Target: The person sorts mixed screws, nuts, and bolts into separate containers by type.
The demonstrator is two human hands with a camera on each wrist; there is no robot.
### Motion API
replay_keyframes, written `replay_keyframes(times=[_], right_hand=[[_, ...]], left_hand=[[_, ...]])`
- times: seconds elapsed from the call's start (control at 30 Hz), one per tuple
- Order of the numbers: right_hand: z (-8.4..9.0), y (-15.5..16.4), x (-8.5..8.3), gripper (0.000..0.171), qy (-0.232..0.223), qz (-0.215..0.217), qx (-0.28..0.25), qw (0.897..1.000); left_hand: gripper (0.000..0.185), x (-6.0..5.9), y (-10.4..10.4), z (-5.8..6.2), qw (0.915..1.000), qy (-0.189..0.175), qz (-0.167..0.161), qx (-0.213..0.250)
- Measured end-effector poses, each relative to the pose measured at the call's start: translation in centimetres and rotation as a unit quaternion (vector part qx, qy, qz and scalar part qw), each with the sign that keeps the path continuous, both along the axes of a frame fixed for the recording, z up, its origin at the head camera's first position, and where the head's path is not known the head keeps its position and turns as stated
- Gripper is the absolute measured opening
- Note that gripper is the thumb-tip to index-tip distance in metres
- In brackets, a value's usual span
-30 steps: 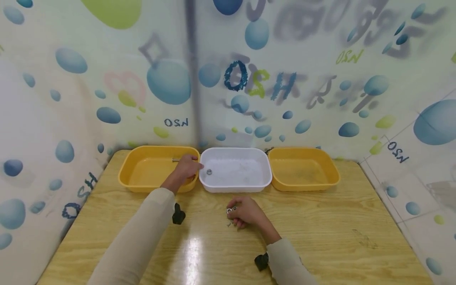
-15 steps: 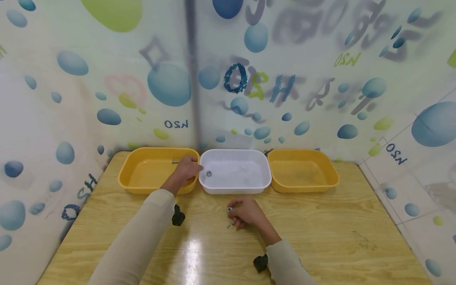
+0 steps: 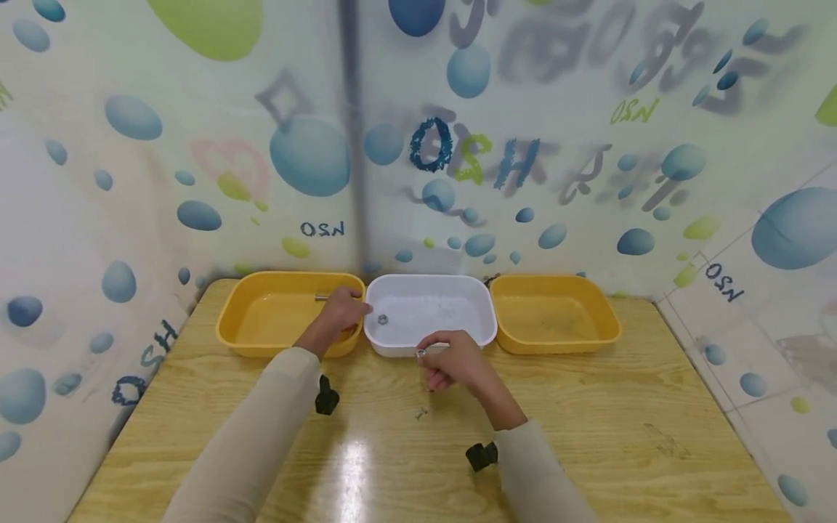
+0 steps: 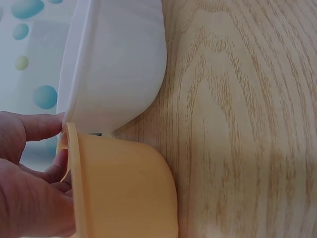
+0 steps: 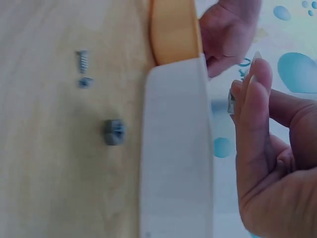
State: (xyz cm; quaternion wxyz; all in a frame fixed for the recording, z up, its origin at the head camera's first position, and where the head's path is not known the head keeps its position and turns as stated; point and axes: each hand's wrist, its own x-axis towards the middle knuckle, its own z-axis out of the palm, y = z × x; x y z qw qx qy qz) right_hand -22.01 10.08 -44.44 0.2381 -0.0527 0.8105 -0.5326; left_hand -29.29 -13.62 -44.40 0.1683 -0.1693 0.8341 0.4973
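Wooden bench [image 3: 588, 436] carried three tubs in a row at the back: left yellow tub [image 3: 261, 319], white tub [image 3: 458, 305] in the middle, right yellow tub [image 3: 556, 316]. Left hand [image 3: 340, 312] rested at the left yellow tub's right end, fingers curled over its rim where it met the white tub; wrist view showed fingertips [image 4: 42, 126] touching both rims. A metal bolt [image 3: 322, 296] poked out beside that hand, inside the left yellow tub. Right hand [image 3: 454, 361] hovered at the white tub's near rim, thumb and fingers pinching a small metal nut [image 5: 231, 101], held just above the rim. Another nut [image 3: 383, 319] lay inside the white tub near its left end. Small screw bits [image 3: 421, 414] lay on the bench, near the right hand; the right wrist view also showed a grey nut [image 5: 114, 132] there.
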Motion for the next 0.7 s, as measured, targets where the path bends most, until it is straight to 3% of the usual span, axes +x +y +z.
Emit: replay_keyframes(times=[0.3, 0.7], right_hand=[[2.5, -0.4, -2.1, 0.022, 0.011, -0.032, -0.010, 0.999], [3.4, -0.6, -5.2, 0.022, 0.029, -0.083, -0.024, 0.996]], left_hand=[[0.050, -0.2, 0.0, -0.1, 1.0000, -0.004, 0.002, -0.002], [0.049, 0.0, 0.0, 0.1, 1.0000, -0.005, -0.005, -0.004]])
